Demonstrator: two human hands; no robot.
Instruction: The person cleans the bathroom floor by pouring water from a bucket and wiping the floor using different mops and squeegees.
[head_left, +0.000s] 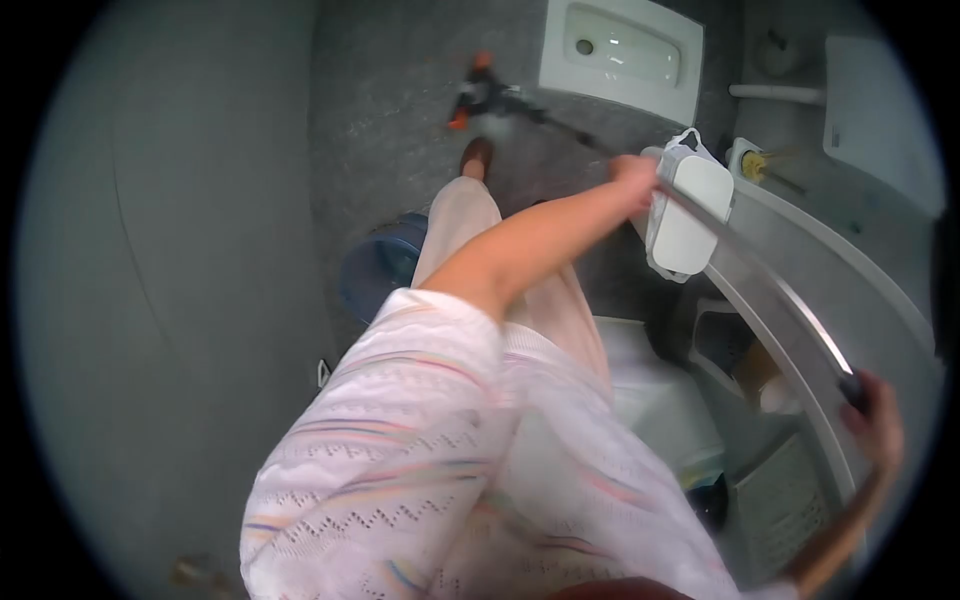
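Observation:
A long-handled mop [790, 295] slants across the view, its black and orange head [485, 98] blurred low over or on the grey floor. My left hand [635, 182] is wrapped round the middle of the metal handle, above a white lidded bin [690, 215] with a plastic bag round its rim. At the lower right, my right hand [877, 420] is closed on the dark grip at the handle's upper end. My left arm reaches across in front of my body.
A white squat toilet [690, 75] is set in the floor at the top. Behind my leg stands a blue tub [365, 270]. A curved white ledge [880, 285] runs down the right, with a yellow-headed brush [755, 165] near it. A grey wall [190, 250] fills the left.

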